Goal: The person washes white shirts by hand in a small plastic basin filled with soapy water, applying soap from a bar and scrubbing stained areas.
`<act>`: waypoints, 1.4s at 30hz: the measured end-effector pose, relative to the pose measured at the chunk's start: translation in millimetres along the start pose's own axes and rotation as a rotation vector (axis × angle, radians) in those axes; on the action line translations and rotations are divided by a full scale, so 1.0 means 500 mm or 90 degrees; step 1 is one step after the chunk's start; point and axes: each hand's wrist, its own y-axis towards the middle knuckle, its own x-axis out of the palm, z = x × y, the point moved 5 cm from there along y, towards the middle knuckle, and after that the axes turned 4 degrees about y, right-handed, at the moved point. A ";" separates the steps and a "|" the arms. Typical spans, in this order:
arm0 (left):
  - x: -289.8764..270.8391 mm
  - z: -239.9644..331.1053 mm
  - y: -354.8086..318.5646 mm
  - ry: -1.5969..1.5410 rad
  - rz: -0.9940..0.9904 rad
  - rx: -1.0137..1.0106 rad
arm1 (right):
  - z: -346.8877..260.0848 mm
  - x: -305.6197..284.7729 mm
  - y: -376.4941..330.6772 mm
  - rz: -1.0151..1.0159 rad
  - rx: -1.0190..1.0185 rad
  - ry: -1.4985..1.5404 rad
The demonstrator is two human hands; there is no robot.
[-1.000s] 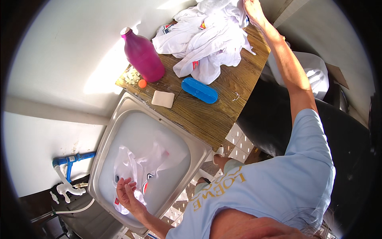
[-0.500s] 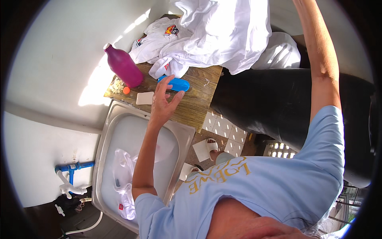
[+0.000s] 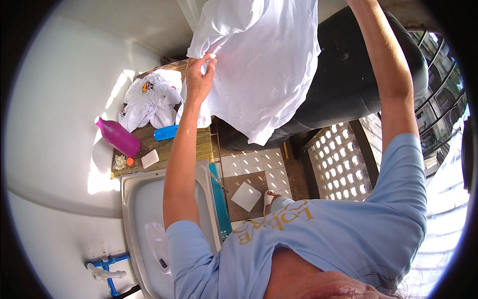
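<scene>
Upper centre, a loose white fabric garment [image 3: 264, 74] hangs spread, the left hand [image 3: 200, 82] with fingers pinched on its edge! The right hand is beyond the frame's top, fingers unseen. Seemingly a holding-up step; next calls for steady grip.

Likely a home's laundry corner: a filled sink [image 3: 128, 214] with a white garment [image 3: 158, 244] soaking at lower left, a tap [image 3: 104, 272] on blue piping [image 3: 119, 258] — and heaped white clothes [image 3: 152, 99], soap [image 3: 150, 158] and a magenta bottle [image 3: 117, 137] on the wooden counter [image 3: 205, 144], upper left.
</scene>
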 end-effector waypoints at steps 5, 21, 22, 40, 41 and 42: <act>0.093 0.073 -0.042 -0.053 -0.282 -0.253 | -0.069 -0.074 -0.060 -0.140 0.023 -0.101; 0.140 0.158 -0.202 -0.604 -0.073 -0.461 | -0.027 -0.368 -0.463 0.150 0.296 -0.096; 0.132 0.160 -0.197 -0.603 -0.093 -0.446 | -0.038 -0.387 -0.482 0.152 0.311 -0.088; 0.139 0.128 -0.444 -0.430 -0.020 -0.704 | 0.033 -0.550 -0.904 0.112 0.594 0.187; 0.172 0.131 -0.460 -0.545 0.004 -0.756 | 0.048 -0.557 -0.919 0.086 0.594 0.218; 0.177 0.135 -0.466 -0.579 -0.054 -0.756 | 0.053 -0.542 -0.927 0.056 0.595 0.254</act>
